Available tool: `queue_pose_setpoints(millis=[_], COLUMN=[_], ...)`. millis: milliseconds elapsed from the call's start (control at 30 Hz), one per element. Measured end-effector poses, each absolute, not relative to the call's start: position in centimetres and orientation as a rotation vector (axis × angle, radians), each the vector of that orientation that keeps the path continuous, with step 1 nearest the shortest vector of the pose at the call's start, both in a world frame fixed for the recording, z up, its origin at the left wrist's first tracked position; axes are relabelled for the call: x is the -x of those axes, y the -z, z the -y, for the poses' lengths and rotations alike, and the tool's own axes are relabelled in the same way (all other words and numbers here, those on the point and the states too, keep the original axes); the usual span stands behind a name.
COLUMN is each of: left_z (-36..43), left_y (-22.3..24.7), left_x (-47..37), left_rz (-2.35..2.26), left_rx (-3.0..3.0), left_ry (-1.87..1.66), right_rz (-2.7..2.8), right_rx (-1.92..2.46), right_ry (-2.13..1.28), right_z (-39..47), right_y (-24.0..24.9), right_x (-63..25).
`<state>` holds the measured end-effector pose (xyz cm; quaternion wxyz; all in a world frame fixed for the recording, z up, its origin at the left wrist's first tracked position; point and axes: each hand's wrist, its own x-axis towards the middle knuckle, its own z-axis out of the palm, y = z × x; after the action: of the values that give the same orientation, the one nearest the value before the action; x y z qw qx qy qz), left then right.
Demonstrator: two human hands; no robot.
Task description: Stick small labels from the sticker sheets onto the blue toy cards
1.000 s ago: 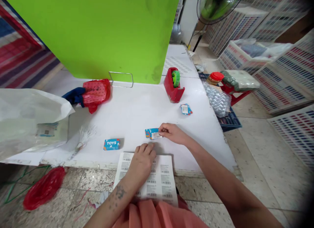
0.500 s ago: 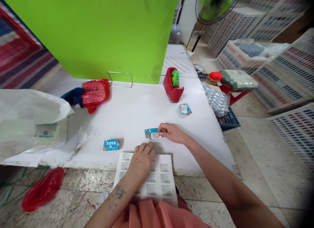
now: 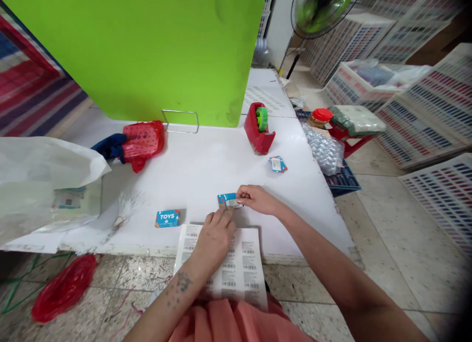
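A blue card (image 3: pixel 223 199) lies on the white table in front of me, partly under my fingers. My right hand (image 3: pixel 256 199) pinches the right end of a white barcode sticker (image 3: pixel 233 203), which lies over the card's lower part. My left hand (image 3: pixel 217 236) rests across a sheet of barcode stickers (image 3: pixel 245 268), palm down with its fingers stretched forward. Its fingertips reach the card's lower edge. To the left sits a stack of blue cards printed TOYS (image 3: pixel 167 218). A few stickered cards (image 3: pixel 278 164) lie in a small pile farther right.
A red tape dispenser (image 3: pixel 260 128) stands at the back right, before a tall green board (image 3: pixel 165 52) with a wire handle. On the left are a red plastic packet (image 3: pixel 143 140), a white bag (image 3: pixel 44 180) and a bundle of white strings (image 3: pixel 125 209). Crates (image 3: pixel 435 121) line the right side.
My left hand has moved forward, bringing its fingertips to the card's lower edge. My right hand keeps its pinch at the sticker in nearly the same place.
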<state>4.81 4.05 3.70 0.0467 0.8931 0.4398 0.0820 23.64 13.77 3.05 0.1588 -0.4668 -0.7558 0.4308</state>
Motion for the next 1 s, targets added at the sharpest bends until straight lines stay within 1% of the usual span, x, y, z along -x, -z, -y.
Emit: queue_pose_setpoints(millis=[167, 400, 500, 667, 867, 933, 1000], left_z=[-4.9, -5.1, -5.0, -4.9, -3.2, -2.4, -1.8], left_y=[-2.9, -2.6, -2.5, -2.5, -3.9, -4.2, -4.2], left_x=[-4.9, -4.9, -4.8, -4.8, -4.1, -3.9, -3.8], left_rz=[-1.270, -1.290, -1.299, -1.289, -1.324, -1.333, -1.327], left_rx=[-2.746, -2.725, -2.705, -2.720, -2.682, -2.652, -2.624], left_ry=[-0.234, -0.213, -0.234, -0.268, -0.327, -0.344, -0.357], right_rz=[2.238, 2.478, 2.417, 2.161, 1.979, 1.921, 1.864], right_rx=[1.367, 1.404, 1.471, 1.449, 1.372, 1.388, 1.449], right_ry=[-1.107, -0.550, -0.459, -0.466, -0.497, -0.577, -0.743], right_z=[-13.5, -11.6, -10.8, -10.3, -10.5, -10.4, -10.3], right_y=[-3.1, -3.6, -3.1, -2.1, -3.2, -3.5, -3.5], right_x=[-23.5, -22.5, -22.1, -22.1, -22.4, -22.7, -23.0])
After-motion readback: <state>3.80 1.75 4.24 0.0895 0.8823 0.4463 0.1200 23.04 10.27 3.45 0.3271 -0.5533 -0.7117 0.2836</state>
